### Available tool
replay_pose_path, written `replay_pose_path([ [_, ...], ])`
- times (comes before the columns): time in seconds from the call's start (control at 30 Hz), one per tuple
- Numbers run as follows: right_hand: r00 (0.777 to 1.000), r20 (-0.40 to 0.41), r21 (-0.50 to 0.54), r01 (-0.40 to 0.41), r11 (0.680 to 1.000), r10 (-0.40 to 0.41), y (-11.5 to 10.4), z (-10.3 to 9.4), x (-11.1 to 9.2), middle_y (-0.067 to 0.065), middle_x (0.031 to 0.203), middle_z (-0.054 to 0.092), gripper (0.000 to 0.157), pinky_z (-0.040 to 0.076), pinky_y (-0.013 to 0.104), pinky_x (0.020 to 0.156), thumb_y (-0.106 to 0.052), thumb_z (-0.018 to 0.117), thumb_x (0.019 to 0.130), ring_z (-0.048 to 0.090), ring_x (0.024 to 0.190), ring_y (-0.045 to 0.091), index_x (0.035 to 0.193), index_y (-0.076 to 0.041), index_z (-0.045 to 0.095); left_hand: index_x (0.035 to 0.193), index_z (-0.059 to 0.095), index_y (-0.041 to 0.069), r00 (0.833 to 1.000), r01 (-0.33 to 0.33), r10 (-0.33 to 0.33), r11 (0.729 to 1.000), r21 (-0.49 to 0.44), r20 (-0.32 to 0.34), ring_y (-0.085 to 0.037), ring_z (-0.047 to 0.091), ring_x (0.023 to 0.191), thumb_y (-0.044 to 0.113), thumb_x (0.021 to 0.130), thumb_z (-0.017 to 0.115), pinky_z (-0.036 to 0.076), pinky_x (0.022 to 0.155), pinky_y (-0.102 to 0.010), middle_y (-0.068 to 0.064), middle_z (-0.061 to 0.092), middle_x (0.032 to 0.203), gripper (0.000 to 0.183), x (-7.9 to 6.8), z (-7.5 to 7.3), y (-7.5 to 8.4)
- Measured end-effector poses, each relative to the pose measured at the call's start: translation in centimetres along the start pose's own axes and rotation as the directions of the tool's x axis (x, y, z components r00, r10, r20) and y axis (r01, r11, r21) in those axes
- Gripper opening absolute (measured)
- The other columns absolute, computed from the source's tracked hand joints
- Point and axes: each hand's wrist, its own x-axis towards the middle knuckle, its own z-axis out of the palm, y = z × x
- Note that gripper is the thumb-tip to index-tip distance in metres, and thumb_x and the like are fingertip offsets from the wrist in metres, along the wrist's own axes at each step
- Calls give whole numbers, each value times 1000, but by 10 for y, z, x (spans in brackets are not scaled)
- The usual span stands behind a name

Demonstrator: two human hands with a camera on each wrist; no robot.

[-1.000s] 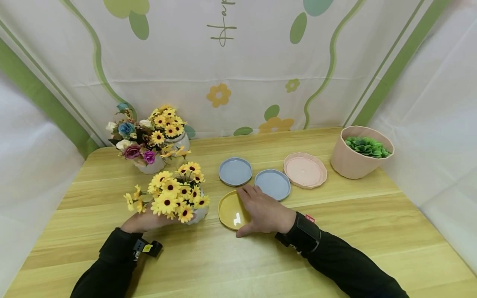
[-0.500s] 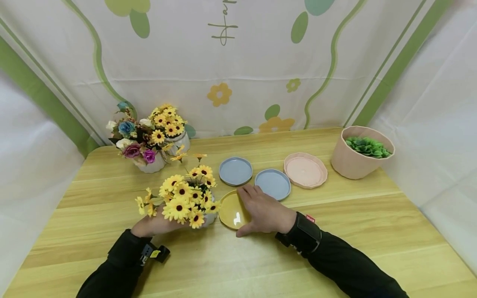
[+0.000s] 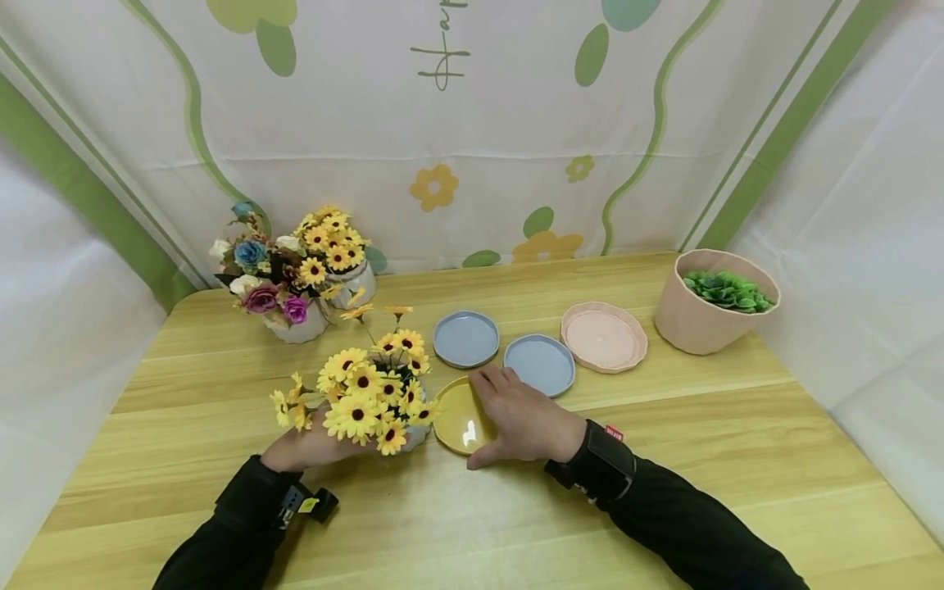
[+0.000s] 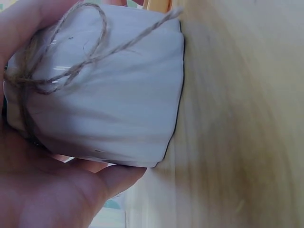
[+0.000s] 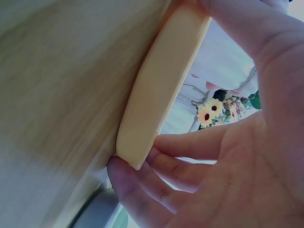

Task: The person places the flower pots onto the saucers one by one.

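Note:
Yellow artificial daisies (image 3: 361, 397) fill a white fluted flowerpot (image 4: 128, 95) tied with a twine bow. My left hand (image 3: 317, 442) holds this pot, its fingers curled round the side; the blooms hide much of the hand in the head view. The pot's base is at the tabletop, just left of a round yellow saucer (image 3: 456, 418). My right hand (image 3: 519, 418) grips that saucer by its right edge, thumb at the near side and fingers at the far side. In the right wrist view the saucer's rim (image 5: 156, 90) lies between thumb and fingertips.
Two blue saucers (image 3: 466, 338) and a pink scalloped saucer (image 3: 603, 336) lie beyond my right hand. A pink pot (image 3: 693, 315) with green leaves stands at the far right. Mixed flowers (image 3: 261, 287) and more potted yellow daisies (image 3: 335, 246) stand at the back left.
My left hand has moved right with the flowerpot, bringing it up beside the yellow saucer; it has barely moved in the last half second. My right hand and the saucer have stayed put.

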Motion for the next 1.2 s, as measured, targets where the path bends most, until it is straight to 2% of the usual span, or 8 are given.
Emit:
replay_pose_path([
  [0.23,1000,-5,-2,6,1000,-6,0,0,0,27,159,41,121,45,49,121,-60,90,78,45,143,40,160,9,33,149,16,-33,1000,24,-24,999,25,16,-61,17,154,-8,106,44,5,139,-35,-50,18,160,58,0,0,1],
  [0.6,1000,0,5,-4,1000,4,-1,1,-1,26,161,40,123,45,49,122,-62,89,78,45,144,40,161,7,31,151,12,-31,999,39,-39,994,-99,9,-59,14,156,-11,105,43,9,137,-28,-49,15,161,60,-5,-2,-3],
  [0.63,1000,0,1,-3,1000,3,-1,1,0,26,162,40,123,45,49,122,-62,89,78,44,144,40,161,7,31,152,10,-30,998,57,-57,986,-159,2,-58,14,157,-12,104,45,11,137,-26,-48,15,162,62,-6,-2,-3],
  [0.77,1000,1,-5,0,1000,0,0,1,0,27,162,39,124,44,49,122,-62,88,78,44,144,41,162,8,30,153,8,-29,997,78,-82,963,-260,-5,-56,11,158,-16,100,47,13,135,-22,-47,13,163,67,-8,-1,-6],
  [0.97,1000,7,9,1,1000,-1,-1,1,-1,28,162,39,123,45,49,121,-60,89,78,44,144,41,161,9,31,154,5,-29,995,96,-100,957,-273,2,-55,9,159,-16,100,49,14,135,-22,-46,9,165,71,-12,2,-12],
  [1.07,1000,6,21,-5,1000,5,-1,0,0,28,162,39,122,46,50,119,-59,90,78,44,143,42,161,9,31,155,3,-27,989,142,-145,932,-334,16,-52,7,161,-17,101,48,15,135,-22,-45,6,166,71,-11,5,-13],
  [1.17,1000,8,21,-12,1000,12,-1,0,0,28,163,37,122,47,50,119,-60,90,78,44,143,41,161,7,30,156,4,-27,982,189,-186,925,-330,43,-50,6,162,-15,105,45,15,134,-20,-43,6,167,66,-7,6,-13],
  [1.2,1000,7,23,-10,1000,10,-1,0,0,28,163,37,122,47,50,119,-60,90,78,44,143,42,161,7,31,156,5,-26,978,206,-204,909,-362,44,-49,7,162,-14,106,43,17,134,-20,-43,7,168,64,-5,6,-14],
])
